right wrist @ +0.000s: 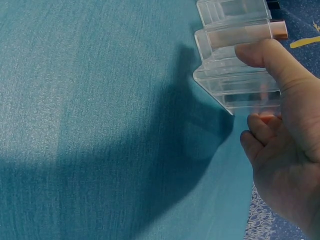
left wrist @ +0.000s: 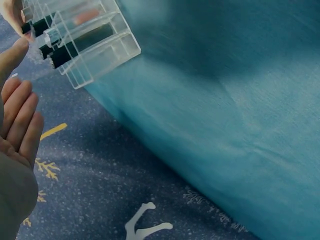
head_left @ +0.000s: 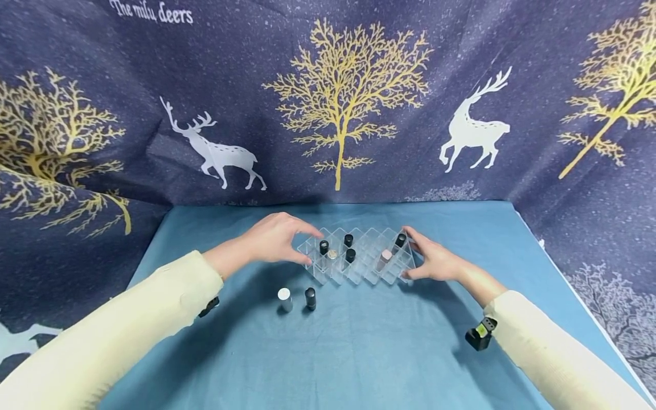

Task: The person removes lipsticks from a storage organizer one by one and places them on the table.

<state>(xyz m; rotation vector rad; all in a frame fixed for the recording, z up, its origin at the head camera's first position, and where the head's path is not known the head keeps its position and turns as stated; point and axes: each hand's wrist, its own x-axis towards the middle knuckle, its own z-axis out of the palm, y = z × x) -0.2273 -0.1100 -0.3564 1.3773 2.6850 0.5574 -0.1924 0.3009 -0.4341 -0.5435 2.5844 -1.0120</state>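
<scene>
A clear lipstick organizer with slanted compartments sits on the blue cloth, several lipstick tubes in it. Some have black caps, like the lipstick near the middle; a pink-capped lipstick is towards the right. My right hand holds the right end, thumb over the front wall and fingers round behind. At the left end my left hand has its thumb and index finger spread apart, fingertips right at the corners. Its other fingers extend loosely in the left wrist view.
In front of the organizer stand a white-capped tube and a black lipstick tube, side by side. A dark blue curtain printed with deer and trees hangs behind the table.
</scene>
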